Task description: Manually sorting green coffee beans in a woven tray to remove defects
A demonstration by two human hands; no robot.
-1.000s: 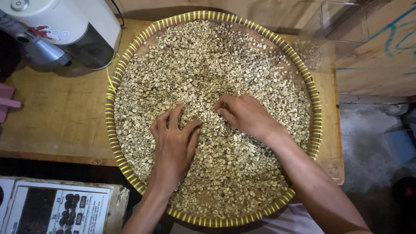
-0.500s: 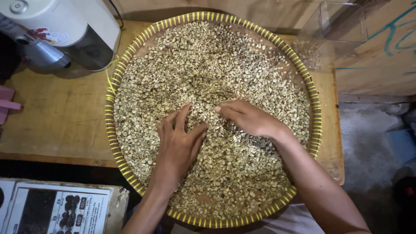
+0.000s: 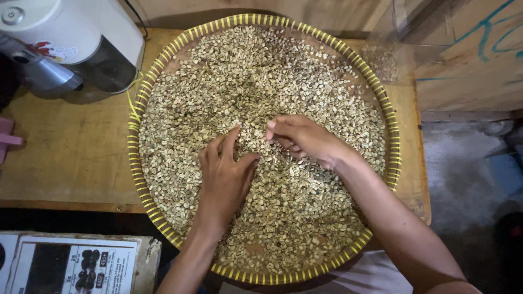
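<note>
A wide round woven tray with a yellow-wrapped rim point(image 3: 393, 136) lies on a wooden table point(image 3: 71, 147). It is covered with pale green coffee beans point(image 3: 245, 71). My left hand point(image 3: 226, 177) lies flat on the beans near the tray's middle, fingers spread and pointing away from me. My right hand point(image 3: 302, 136) sits just to its right, over the beans, with fingers curled and the tips pinched together. Whether a bean is between them is hidden.
A white and grey appliance point(image 3: 65, 38) stands at the table's far left corner. A clear plastic container point(image 3: 406, 43) with some beans sits at the far right. A printed sheet point(image 3: 71, 264) lies at the lower left, and a pink object point(image 3: 8, 139) pokes in at the left edge.
My left hand slid slightly right and away from me across the beans. My right hand's fingers closed into a pinch and the hand lifted a little.
</note>
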